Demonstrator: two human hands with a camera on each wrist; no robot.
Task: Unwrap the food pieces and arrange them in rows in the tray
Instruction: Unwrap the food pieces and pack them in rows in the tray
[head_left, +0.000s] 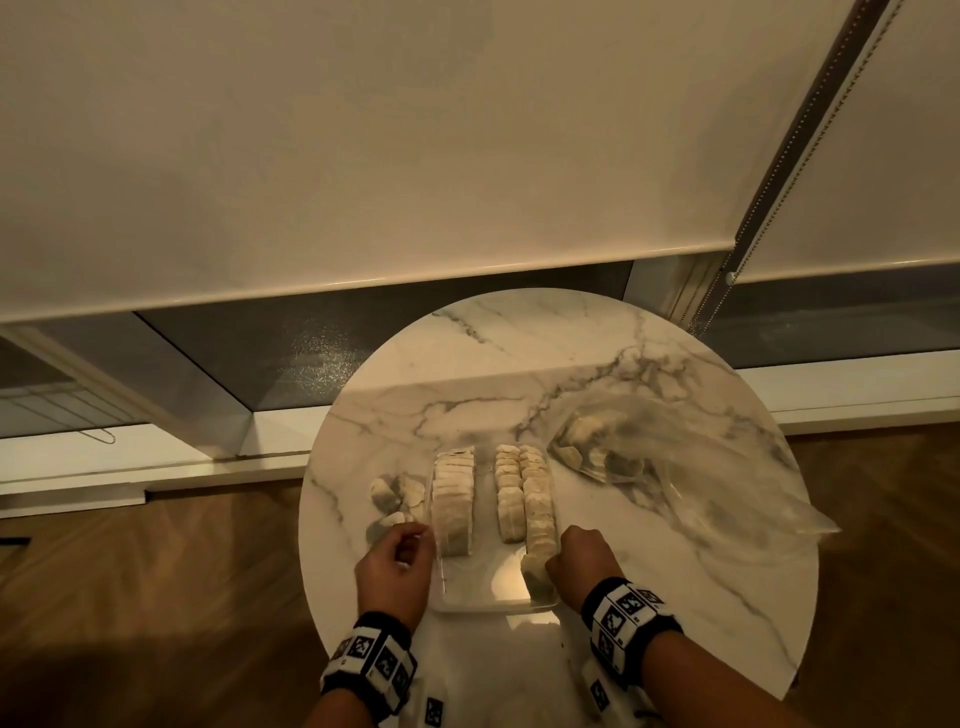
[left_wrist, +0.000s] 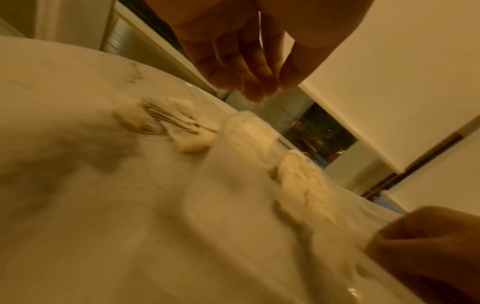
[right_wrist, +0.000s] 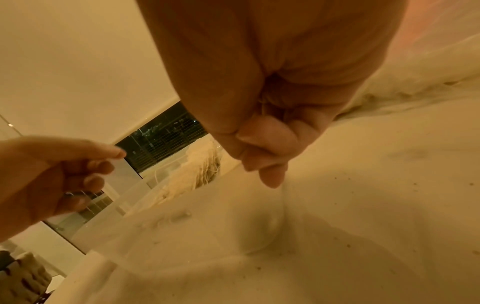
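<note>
One round marble table carries one clear tray near its front edge, and the tray holds three rows of pale food pieces: one row along its left wall and two side by side along its right wall, the slices packed too tightly and too blurred for an exact count. On the table just outside the tray's left wall lie about three loose pieces, and toward the table's right edge lies one clear plastic bag with a clump of further pieces inside, their number not readable. Two hands are in view, one left hand and one right hand, each wrist wearing one black-and-white marker band, and behind the table hang two pale roller blinds.
</note>
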